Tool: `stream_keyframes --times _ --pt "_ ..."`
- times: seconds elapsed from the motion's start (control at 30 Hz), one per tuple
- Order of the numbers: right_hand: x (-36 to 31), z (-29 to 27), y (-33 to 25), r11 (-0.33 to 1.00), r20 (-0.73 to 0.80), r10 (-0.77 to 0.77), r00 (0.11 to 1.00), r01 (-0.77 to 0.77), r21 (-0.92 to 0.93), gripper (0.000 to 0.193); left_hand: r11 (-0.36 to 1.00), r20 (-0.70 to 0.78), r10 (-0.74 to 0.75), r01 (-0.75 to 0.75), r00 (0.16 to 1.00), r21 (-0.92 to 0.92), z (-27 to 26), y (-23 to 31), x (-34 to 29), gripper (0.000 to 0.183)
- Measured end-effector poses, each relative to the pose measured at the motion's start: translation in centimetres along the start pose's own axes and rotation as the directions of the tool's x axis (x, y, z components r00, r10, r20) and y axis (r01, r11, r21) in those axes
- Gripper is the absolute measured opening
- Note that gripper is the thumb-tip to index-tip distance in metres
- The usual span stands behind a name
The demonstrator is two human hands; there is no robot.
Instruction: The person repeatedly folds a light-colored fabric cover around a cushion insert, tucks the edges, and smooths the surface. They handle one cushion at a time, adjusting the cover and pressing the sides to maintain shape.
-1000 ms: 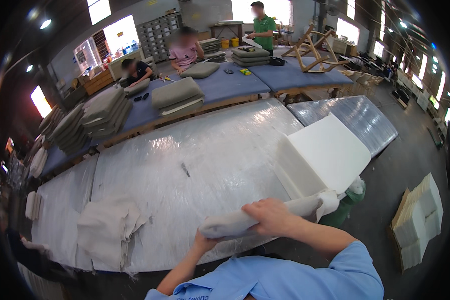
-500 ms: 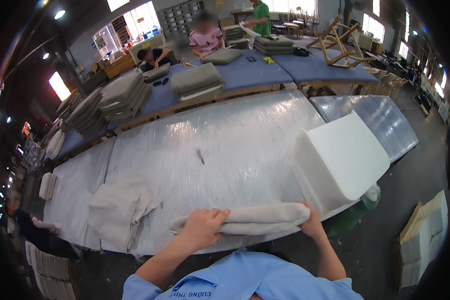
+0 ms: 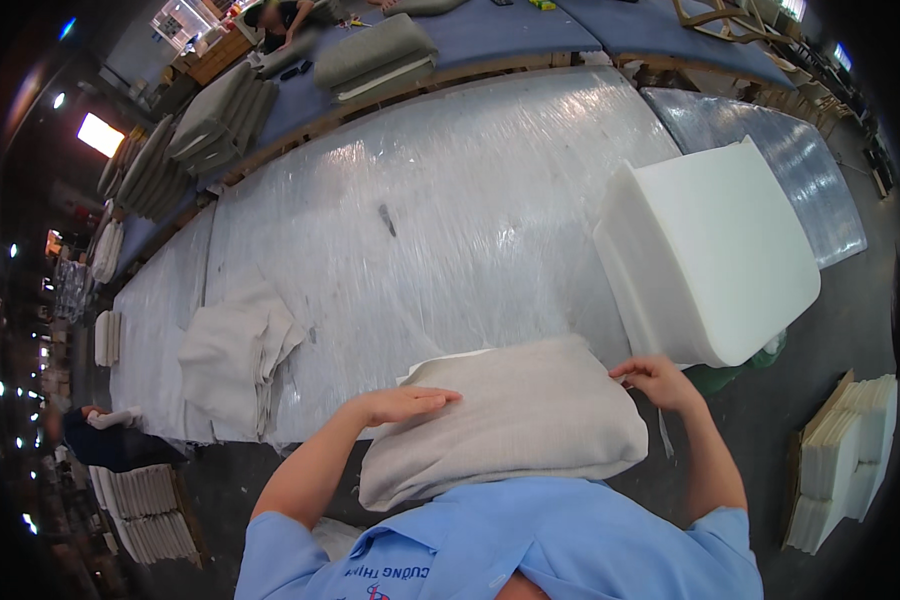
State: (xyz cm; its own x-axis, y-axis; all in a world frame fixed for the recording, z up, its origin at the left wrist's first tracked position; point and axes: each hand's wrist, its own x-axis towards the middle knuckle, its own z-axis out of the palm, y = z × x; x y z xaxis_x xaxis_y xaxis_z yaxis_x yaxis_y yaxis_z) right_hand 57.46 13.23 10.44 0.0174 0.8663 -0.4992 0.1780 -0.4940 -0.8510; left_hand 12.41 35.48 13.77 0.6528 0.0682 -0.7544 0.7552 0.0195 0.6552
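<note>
A beige fabric-covered cushion [image 3: 510, 420] lies broad face up against my front, at the near edge of the plastic-wrapped table [image 3: 450, 230]. A strip of white shows along its far left edge. My left hand [image 3: 405, 403] rests on the cushion's left part, its fingers stretched out flat. At the far right corner, the fingers of my right hand [image 3: 660, 382] come together on the edge of the cushion's cover. A thin pale strip hangs below that hand.
Folded beige fabric covers [image 3: 235, 350] lie on the table to the left. A large stack of white foam sheets [image 3: 720, 240] stands at right. Grey cushions [image 3: 375, 55] sit on the blue table [image 3: 520, 30] beyond. More stacked pads [image 3: 845, 460] stand on the floor at right.
The cushion has come nearer me and turned from edge-on to broad face up. My left hand has gone from gripping it to lying flat. My view has tilted downward.
</note>
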Motion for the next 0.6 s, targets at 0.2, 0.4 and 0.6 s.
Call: stream_keyframes --times 0.2,0.4,0.6 --pt "12.8 4.5 -4.5 0.875 0.268 0.007 0.963 0.125 -0.469 0.034 0.883 -0.611 -0.224 0.423 0.760 0.202 0.2 -8.7 9.4 0.074" --pt "23.8 11.5 0.6 0.566 0.357 0.186 0.915 0.197 -0.800 0.048 0.820 -0.459 -0.308 0.477 0.833 0.315 -4.1 -6.6 14.3 0.045" --pt "25.4 17.9 -3.1 0.521 0.341 0.336 0.878 0.128 -0.844 0.049 0.961 -0.669 -0.238 0.072 0.704 -0.266 -4.4 -10.6 12.9 0.028"
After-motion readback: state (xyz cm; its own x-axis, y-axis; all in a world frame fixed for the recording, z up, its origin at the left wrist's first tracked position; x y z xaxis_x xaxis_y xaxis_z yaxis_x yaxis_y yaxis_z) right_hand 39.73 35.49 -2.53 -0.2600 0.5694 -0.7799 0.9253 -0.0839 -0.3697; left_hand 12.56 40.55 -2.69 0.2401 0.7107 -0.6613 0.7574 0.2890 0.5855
